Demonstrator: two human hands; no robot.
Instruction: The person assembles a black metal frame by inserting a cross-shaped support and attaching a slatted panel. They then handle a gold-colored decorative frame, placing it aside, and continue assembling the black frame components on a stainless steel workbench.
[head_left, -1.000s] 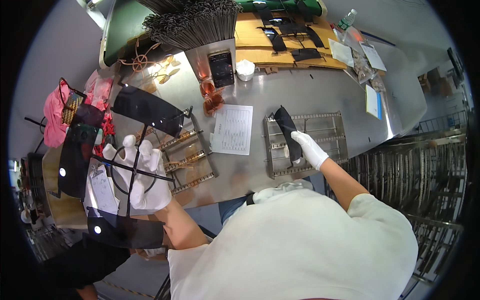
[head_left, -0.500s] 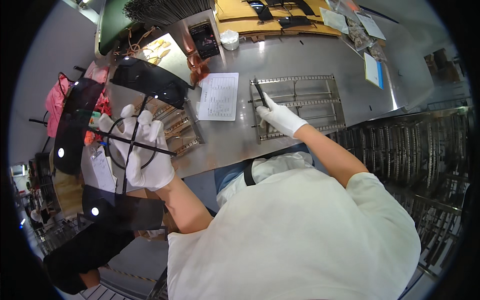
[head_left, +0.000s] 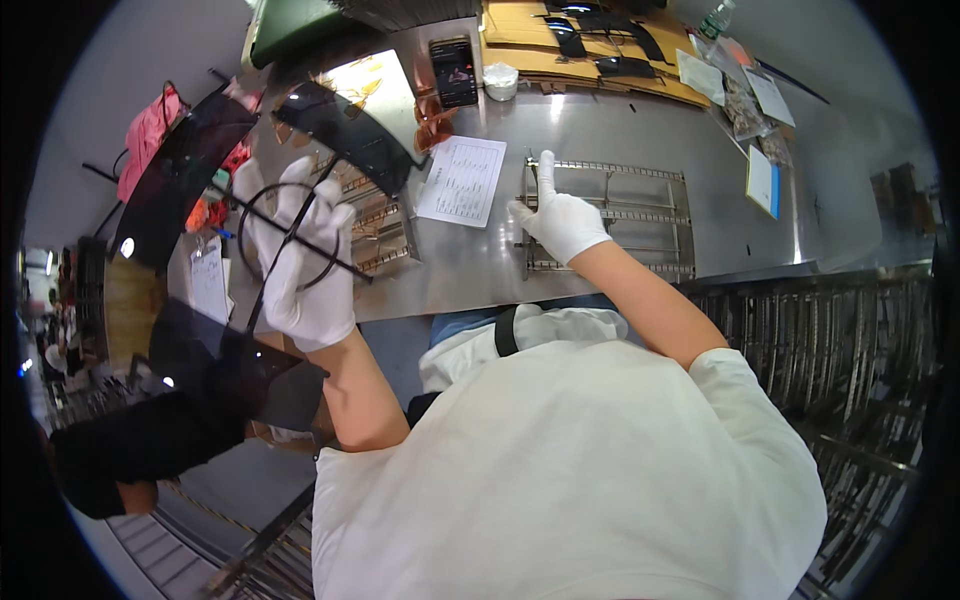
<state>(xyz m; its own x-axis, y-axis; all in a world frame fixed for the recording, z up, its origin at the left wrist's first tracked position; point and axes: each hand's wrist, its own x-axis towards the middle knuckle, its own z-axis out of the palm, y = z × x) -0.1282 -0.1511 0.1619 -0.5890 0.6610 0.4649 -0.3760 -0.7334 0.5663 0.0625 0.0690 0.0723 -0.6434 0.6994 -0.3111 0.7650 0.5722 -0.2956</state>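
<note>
My left hand (head_left: 308,285), in a white glove, is closed around a black holder (head_left: 345,267) made of a ring and crossed rods. Large dark curved lenses (head_left: 345,132) are fixed at the rod ends, spread around the hand. Some fingers pass behind or through the ring, so the exact grip is partly hidden. My right hand (head_left: 567,222), also gloved in white, is at the left side of a flat metal rack (head_left: 640,215) on the table. Its index finger points away from me and its thumb is spread to the left; nothing shows between them.
A printed sheet (head_left: 462,182) lies between the hands, with a second metal rack (head_left: 385,238) behind the held lenses. Farther back are a phone (head_left: 454,72), a white tub (head_left: 500,82) and cardboard (head_left: 520,50) bearing dark lenses. Metal racks (head_left: 810,340) stand at the right.
My right hand has opened; the dark strip formerly at its fingers no longer shows there. The lens holder in my left hand has tilted a little. The whole view has shifted slightly.
</note>
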